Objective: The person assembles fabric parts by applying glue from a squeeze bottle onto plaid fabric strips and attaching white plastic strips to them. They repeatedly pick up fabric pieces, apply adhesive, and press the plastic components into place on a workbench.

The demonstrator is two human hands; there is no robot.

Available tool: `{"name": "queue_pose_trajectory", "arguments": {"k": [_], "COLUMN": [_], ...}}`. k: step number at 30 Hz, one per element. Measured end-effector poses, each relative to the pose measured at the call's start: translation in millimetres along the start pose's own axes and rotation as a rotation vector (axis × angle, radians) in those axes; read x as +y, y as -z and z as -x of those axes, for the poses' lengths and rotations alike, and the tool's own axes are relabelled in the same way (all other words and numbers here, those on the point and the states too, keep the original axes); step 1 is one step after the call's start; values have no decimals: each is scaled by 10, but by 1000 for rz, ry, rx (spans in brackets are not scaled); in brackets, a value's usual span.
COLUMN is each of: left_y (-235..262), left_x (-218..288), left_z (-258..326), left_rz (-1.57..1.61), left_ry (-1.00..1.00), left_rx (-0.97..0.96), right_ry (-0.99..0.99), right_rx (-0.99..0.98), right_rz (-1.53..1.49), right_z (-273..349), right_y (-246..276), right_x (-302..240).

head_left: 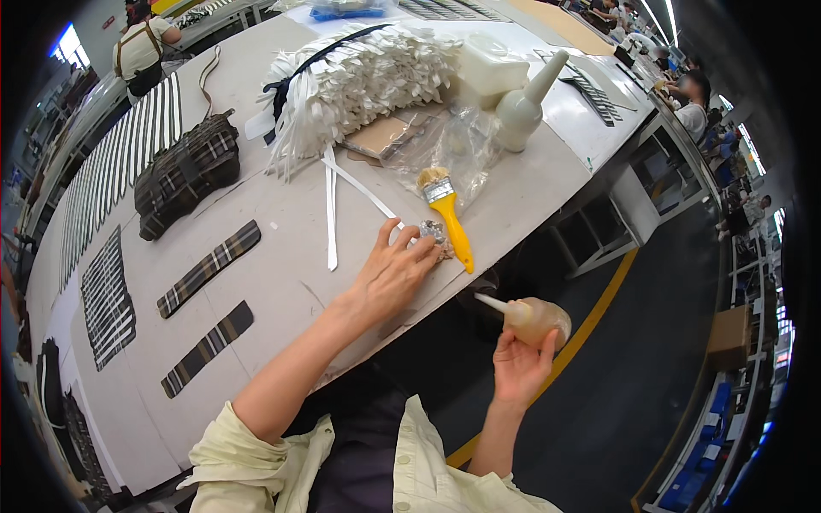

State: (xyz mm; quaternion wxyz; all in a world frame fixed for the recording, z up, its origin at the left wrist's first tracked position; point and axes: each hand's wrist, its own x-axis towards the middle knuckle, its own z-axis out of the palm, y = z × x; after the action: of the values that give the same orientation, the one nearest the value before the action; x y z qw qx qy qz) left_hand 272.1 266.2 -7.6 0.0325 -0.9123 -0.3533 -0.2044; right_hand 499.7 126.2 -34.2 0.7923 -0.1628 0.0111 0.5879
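My right hand [523, 369] holds a small squeeze bottle [543, 321] of pale yellowish liquid off the table's edge, its narrow white nozzle pointing left. On the table, my left hand [395, 272] rests with bent fingers spread apart, its fingertips by a crumpled, shiny brownish lump [443, 239]. Its thumb is hidden. A white strip [369, 197] reaches down to these fingers, and another white strip [332, 224] lies beside it. Just right of the lump is a flat brush [451, 221] with a yellow handle and pale bristles.
A big bundle of white strips [368, 81] lies beyond, tied with a dark band. Near it stand a larger nozzle bottle [520, 118], a translucent container [487, 68] and a clear plastic bag [462, 150]. Plaid pieces [209, 267] and a plaid bundle [188, 175] are leftward. Co-workers sit farther off.
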Motion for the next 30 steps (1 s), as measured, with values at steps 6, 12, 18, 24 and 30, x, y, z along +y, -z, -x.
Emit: {"name": "queue_pose_trajectory", "arguments": {"k": [6, 12, 18, 24, 30], "left_y": [-88, 112, 709, 1403, 1711], "left_x": [8, 61, -15, 205, 337], "left_z": [21, 168, 1279, 3090, 4133], "left_rz": [72, 292, 272, -23, -304], "left_ry": [48, 267, 422, 795, 1098], "left_rx": [91, 168, 401, 489, 489], "right_ry": [-166, -182, -119, -234, -425], "right_rx": [68, -55, -250, -509, -786], "right_rz": [-335, -116, 266, 578, 739], "right_z": [70, 104, 326, 684, 1105], "right_y": [-173, -415, -539, -679, -728], "right_x": [-210, 95, 765, 1705, 2566]}}
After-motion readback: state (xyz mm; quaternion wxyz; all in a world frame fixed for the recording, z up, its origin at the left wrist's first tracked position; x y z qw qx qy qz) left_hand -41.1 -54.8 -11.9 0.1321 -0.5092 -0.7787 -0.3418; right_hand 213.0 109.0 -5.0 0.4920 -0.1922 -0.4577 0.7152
